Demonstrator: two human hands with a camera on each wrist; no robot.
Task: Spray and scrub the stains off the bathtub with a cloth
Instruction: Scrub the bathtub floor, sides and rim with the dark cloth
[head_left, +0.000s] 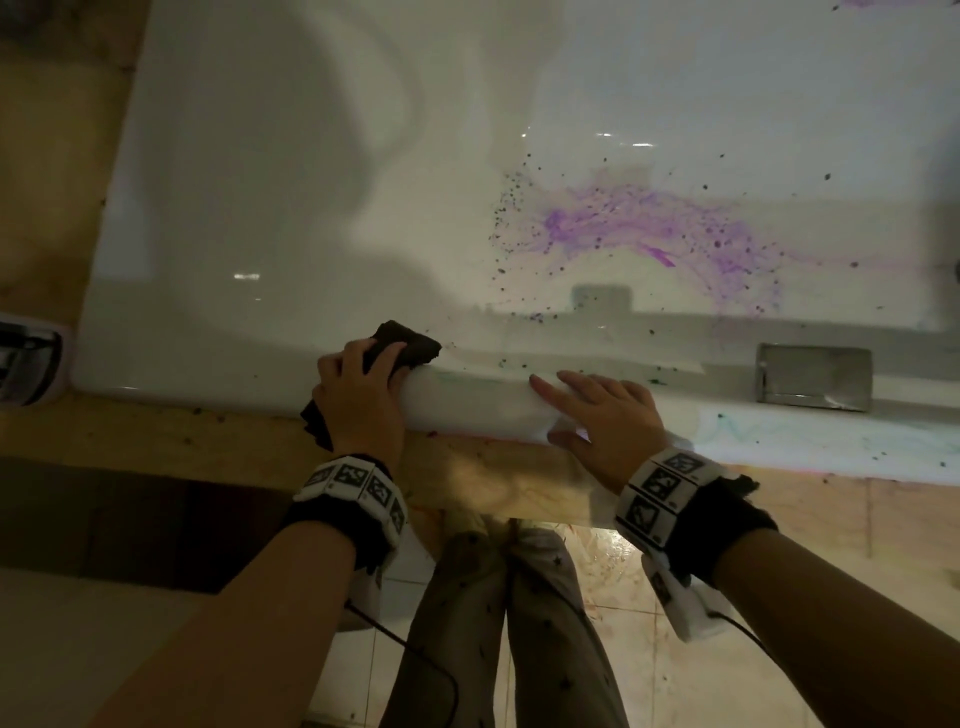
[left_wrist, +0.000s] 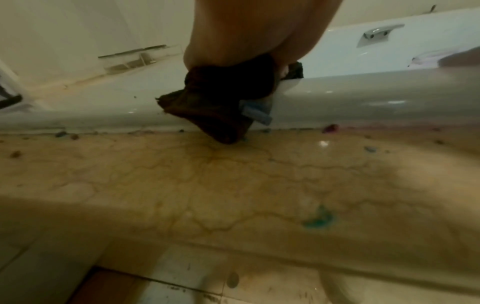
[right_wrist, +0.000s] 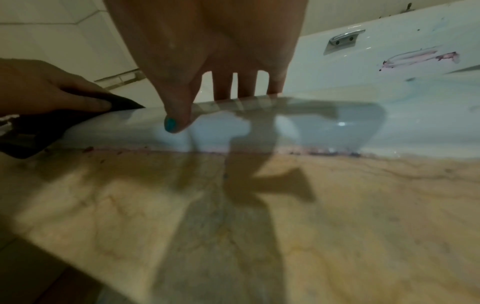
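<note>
The white bathtub (head_left: 291, 218) fills the upper part of the head view, and its rounded near rim (head_left: 478, 405) runs across the middle. A purple stain (head_left: 644, 223) with dark specks spreads over the tub floor at right. My left hand (head_left: 358, 395) grips a dark cloth (head_left: 410, 345) and holds it against the rim; the cloth (left_wrist: 207, 107) hangs over the rim's outer face. My right hand (head_left: 602, 410) lies flat on the rim to the right, fingers straight, thumb (right_wrist: 176, 119) on the outer face. No spray bottle is in view.
A chrome handle recess (head_left: 813, 376) sits in the rim at right, with faint blue-green smears (head_left: 753, 428) beside it. A beige marble ledge (head_left: 467, 473) runs below the rim, with crumbs and a teal blot (left_wrist: 319, 219). My legs (head_left: 498, 623) stand on the tiled floor.
</note>
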